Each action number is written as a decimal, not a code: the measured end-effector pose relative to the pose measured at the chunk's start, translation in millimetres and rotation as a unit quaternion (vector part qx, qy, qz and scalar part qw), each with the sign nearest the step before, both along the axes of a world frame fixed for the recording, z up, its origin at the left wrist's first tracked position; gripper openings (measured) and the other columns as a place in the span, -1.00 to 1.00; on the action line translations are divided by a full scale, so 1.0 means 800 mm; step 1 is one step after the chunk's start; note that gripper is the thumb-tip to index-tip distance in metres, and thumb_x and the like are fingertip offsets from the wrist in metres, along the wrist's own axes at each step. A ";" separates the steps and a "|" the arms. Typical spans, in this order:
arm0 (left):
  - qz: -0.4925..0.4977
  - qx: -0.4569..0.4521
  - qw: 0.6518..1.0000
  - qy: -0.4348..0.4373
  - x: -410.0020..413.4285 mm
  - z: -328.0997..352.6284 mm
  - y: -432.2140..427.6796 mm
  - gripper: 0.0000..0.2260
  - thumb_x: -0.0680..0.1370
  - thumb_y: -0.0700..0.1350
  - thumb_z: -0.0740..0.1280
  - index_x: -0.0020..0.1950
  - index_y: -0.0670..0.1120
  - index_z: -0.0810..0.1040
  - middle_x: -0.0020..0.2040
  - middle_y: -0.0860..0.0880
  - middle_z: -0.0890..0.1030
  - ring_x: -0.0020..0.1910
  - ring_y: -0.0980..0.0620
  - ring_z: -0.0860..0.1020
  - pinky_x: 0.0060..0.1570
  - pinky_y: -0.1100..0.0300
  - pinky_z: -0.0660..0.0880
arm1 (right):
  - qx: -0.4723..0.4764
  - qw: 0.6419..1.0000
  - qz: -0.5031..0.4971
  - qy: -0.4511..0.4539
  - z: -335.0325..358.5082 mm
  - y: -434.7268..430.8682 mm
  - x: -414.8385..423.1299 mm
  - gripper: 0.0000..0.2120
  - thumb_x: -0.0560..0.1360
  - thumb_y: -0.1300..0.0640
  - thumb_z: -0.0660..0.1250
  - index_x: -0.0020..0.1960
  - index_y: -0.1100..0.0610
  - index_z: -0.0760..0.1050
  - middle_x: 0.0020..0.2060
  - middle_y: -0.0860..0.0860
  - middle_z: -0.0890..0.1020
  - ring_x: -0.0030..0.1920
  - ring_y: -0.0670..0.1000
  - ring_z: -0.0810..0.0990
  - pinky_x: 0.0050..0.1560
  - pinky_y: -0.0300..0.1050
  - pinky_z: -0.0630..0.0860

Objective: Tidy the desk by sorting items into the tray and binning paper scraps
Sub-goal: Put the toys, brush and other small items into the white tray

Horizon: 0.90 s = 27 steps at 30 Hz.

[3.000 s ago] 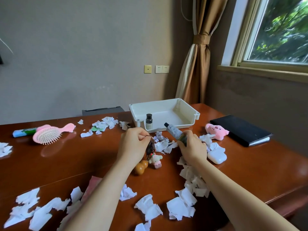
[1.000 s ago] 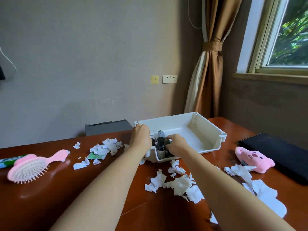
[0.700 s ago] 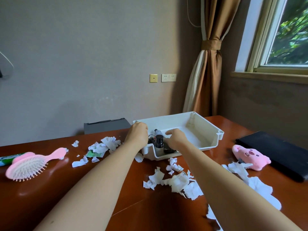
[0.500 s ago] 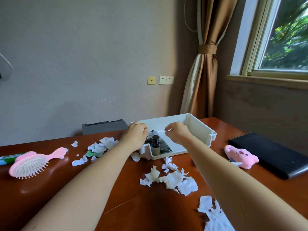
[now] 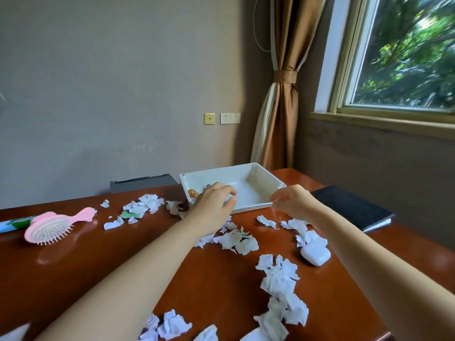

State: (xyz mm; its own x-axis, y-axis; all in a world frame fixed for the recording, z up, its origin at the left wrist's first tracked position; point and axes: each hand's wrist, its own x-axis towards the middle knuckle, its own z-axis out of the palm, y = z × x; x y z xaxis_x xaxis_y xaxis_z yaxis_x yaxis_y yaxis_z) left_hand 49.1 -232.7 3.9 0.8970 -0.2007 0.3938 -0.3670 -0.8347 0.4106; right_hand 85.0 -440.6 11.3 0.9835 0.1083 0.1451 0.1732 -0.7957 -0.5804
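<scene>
Hovering at frame centre with the left hand (image 5: 213,201) over the white tray's (image 5: 221,170) near-left corner, fingers loosely curled, gripping nothing visible. Just right, holding the right hand (image 5: 291,201) likewise curled, empty. Below, littered with paper scraps (image 5: 278,275).

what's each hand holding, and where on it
The right hand holds nothing. The left hand curls over the tray front; any grip cannot be told.

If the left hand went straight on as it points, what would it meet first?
Probably the tray: the left hand points forward-right over the front wall, so the floor or right wall comes first. Depth is unclear.
</scene>
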 end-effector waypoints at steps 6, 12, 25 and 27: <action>-0.047 -0.011 0.997 0.066 -0.036 -0.023 -0.050 -0.73 0.61 -0.04 0.17 0.27 -0.05 0.48 0.26 0.00 0.45 0.27 0.02 0.41 0.30 0.09 0.35 | -0.036 0.999 -0.037 0.008 -0.026 -0.065 -0.036 -0.79 0.52 0.31 0.27 0.10 0.20 0.61 0.06 0.10 0.61 0.01 0.08 0.57 0.01 -0.17 0.53; -0.087 0.021 0.985 0.145 -0.055 -0.059 -0.114 -0.65 0.60 0.01 0.20 0.36 -0.04 0.39 0.37 -0.01 0.36 0.37 0.00 0.32 0.34 0.04 0.34 | -0.007 0.994 -0.108 -0.022 -0.081 -0.108 -0.039 -0.72 0.52 0.25 0.23 0.20 0.13 0.56 0.11 0.13 0.59 0.01 0.12 0.58 -0.11 -0.11 0.56; -0.066 0.092 0.988 0.106 -0.045 -0.096 -0.177 -0.54 0.59 0.17 0.04 0.49 0.18 0.09 0.43 0.05 0.23 0.39 -0.07 0.25 0.32 -0.04 0.21 | -0.078 0.970 -0.159 -0.165 -0.120 -0.120 -0.019 -0.60 0.57 0.04 0.18 0.40 0.02 0.33 0.40 0.05 0.37 0.40 0.13 0.27 0.31 0.09 0.32; -0.088 0.100 0.987 0.085 -0.034 -0.101 -0.178 -0.54 0.59 0.18 0.04 0.49 0.20 0.08 0.42 0.05 0.23 0.41 -0.03 0.23 0.36 -0.08 0.17 | -0.099 0.971 -0.152 -0.158 -0.121 -0.120 -0.009 -0.57 0.58 -0.01 0.17 0.43 -0.02 0.27 0.46 0.04 0.29 0.47 0.12 0.19 0.39 0.12 0.22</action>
